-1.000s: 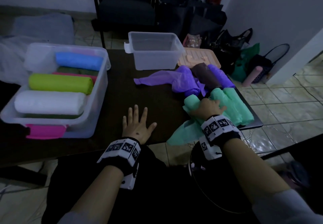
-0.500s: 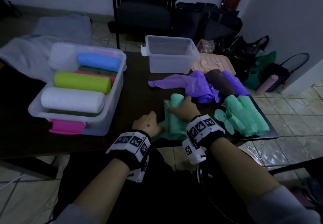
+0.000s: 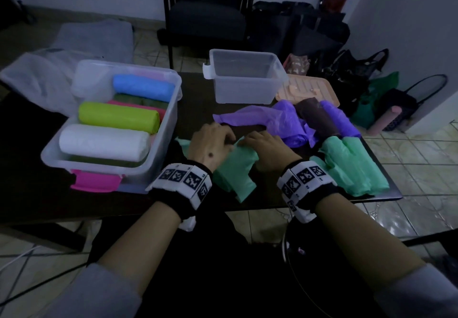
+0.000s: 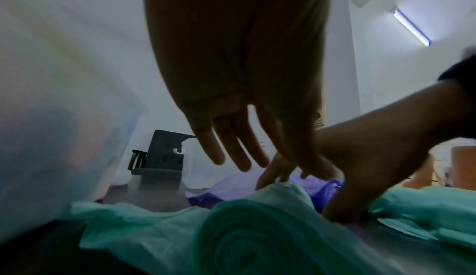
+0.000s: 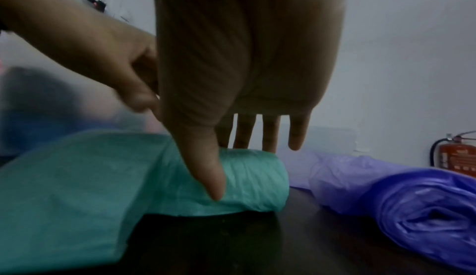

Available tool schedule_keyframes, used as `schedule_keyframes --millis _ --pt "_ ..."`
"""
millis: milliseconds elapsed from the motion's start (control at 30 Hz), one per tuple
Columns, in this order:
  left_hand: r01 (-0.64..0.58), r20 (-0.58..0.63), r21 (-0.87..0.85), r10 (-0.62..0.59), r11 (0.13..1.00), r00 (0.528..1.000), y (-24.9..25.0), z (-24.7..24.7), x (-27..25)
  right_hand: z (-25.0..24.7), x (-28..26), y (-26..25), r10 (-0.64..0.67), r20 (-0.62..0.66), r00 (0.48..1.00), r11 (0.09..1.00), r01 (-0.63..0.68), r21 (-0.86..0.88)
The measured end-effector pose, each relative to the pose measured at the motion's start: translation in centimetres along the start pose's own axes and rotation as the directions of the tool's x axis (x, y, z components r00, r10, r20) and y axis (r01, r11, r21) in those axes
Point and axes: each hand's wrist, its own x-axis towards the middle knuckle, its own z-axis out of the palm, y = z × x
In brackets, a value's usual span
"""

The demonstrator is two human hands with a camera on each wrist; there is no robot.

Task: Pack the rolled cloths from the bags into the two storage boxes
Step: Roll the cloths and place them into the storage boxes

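A green rolled cloth (image 3: 235,169) (image 4: 257,228) (image 5: 252,177) lies on the dark table near its front edge, with a loose end spread to the left. My right hand (image 3: 267,149) (image 5: 239,163) holds the roll's right end, thumb on the near side and fingers over the far side. My left hand (image 3: 210,141) (image 4: 231,153) is over the roll's left part with straight fingers. The large clear box (image 3: 173,109) at the left holds blue (image 3: 143,89), lime (image 3: 119,118) and white (image 3: 104,144) rolls. The small clear box (image 3: 243,53) behind is empty.
Purple cloths (image 3: 280,121) (image 5: 412,208), a brown roll (image 3: 314,116) and more green cloths (image 3: 352,166) lie at the table's right end. A peach lid (image 3: 309,89) sits beside the small box. A chair and several bags stand on the floor beyond.
My right hand brought one green roll from the pile at the right to the table's front middle. My left hand left the bare table and came onto that roll.
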Motion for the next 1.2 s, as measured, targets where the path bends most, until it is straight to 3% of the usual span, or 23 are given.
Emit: schedule_keyframes --millis 67,133,200,300,400,500,567,633,733,800,900,967,1100,1200 --pt "-0.080 0.265 -0.091 0.101 0.993 0.959 0.2 0.1 -0.5 0.0 0.5 -0.2 0.007 0.026 1.000 1.000 -0.006 -0.025" --pt "-0.161 0.420 -0.042 0.164 0.986 0.893 -0.1 0.7 -1.2 0.0 1.0 -0.3 0.008 0.056 0.998 0.999 -0.005 -0.052" --pt "-0.217 0.432 0.000 0.196 0.976 0.881 -0.9 1.4 -1.8 0.1 1.3 -0.2 0.014 0.073 0.997 0.997 -0.008 -0.074" --pt "-0.236 0.320 -0.092 0.254 0.967 0.913 -1.8 1.4 -1.8 0.2 1.1 -0.1 0.025 0.086 0.996 0.996 -0.018 -0.083" --pt "-0.104 0.288 -0.238 0.172 0.966 0.942 -1.7 0.7 -1.3 0.5 0.6 0.0 0.025 0.058 0.998 0.997 -0.021 -0.071" --pt "0.102 0.137 -0.348 -0.057 0.932 0.989 -1.4 0.0 -0.7 0.7 0.1 0.1 0.027 0.041 0.999 0.998 -0.025 -0.064" --pt "0.196 -0.025 -0.394 -0.224 0.898 0.974 -1.5 -0.1 0.2 0.7 -0.2 0.3 0.034 0.050 0.998 0.997 -0.030 -0.074" --pt "0.317 -0.085 -0.458 -0.396 0.830 0.914 -2.0 0.2 1.2 0.6 -0.5 0.4 0.041 0.093 0.995 0.995 -0.032 -0.090" --pt "0.559 0.152 -0.430 -0.554 0.708 0.818 -2.8 1.1 2.4 0.5 -1.0 0.0 0.022 0.090 0.996 0.994 -0.013 -0.104" --pt "0.603 0.248 -0.266 -0.551 0.752 0.797 -3.3 1.7 2.6 0.7 -1.0 -0.6 -0.027 0.041 0.999 0.998 0.029 -0.050" --pt "0.572 0.261 -0.106 -0.532 0.813 0.805 -3.4 2.0 2.9 1.2 -0.7 -1.3 -0.068 0.065 0.996 0.998 0.067 0.006" --pt "0.600 0.268 -0.170 -0.549 0.782 0.792 -3.6 2.3 3.5 1.5 -0.6 -1.6 -0.065 0.083 0.994 0.998 0.065 0.007" --pt "0.711 0.421 -0.433 -0.573 0.554 0.703 -3.7 2.5 4.5 2.0 -1.1 -1.9 -0.020 0.005 1.000 0.993 0.019 0.116" --pt "0.698 0.397 -0.459 -0.576 0.549 0.714 -3.7 2.9 5.1 2.0 -1.3 -1.8 -0.043 -0.028 0.999 0.993 0.046 0.112"
